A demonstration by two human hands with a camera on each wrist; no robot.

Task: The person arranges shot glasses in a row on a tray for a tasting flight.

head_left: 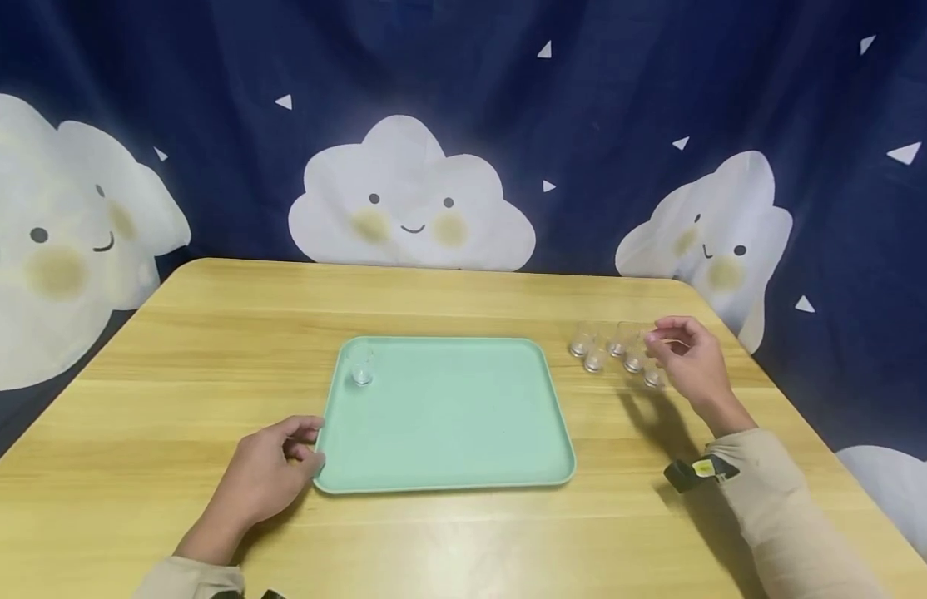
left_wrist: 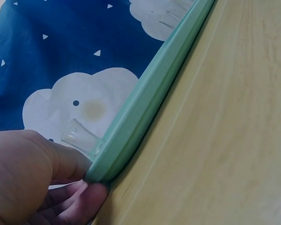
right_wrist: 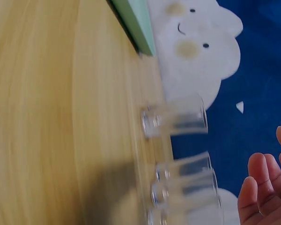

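A pale green tray (head_left: pixel 452 416) lies on the table, and my left hand (head_left: pixel 270 467) holds its left edge near the front corner. In the left wrist view, the thumb and fingers (left_wrist: pixel 86 201) of that hand pinch the rim. One small clear glass (head_left: pixel 362 373) stands upright in the tray's back left area. To the right of the tray, several similar glasses (head_left: pixel 594 361) stand grouped on the table. Over the group's right end hovers my right hand (head_left: pixel 690 359), thumb and fingers apart. The right wrist view shows its fingers (right_wrist: pixel 256 171) loosely bent, away from the glasses (right_wrist: pixel 175 119).
The wooden table (head_left: pixel 448 541) carries the tray and glasses; its right edge runs close to the right forearm. A dark blue curtain (head_left: pixel 583 100) with smiling clouds hangs behind the table's far edge. A dark device (head_left: pixel 691 474) is strapped at the right wrist.
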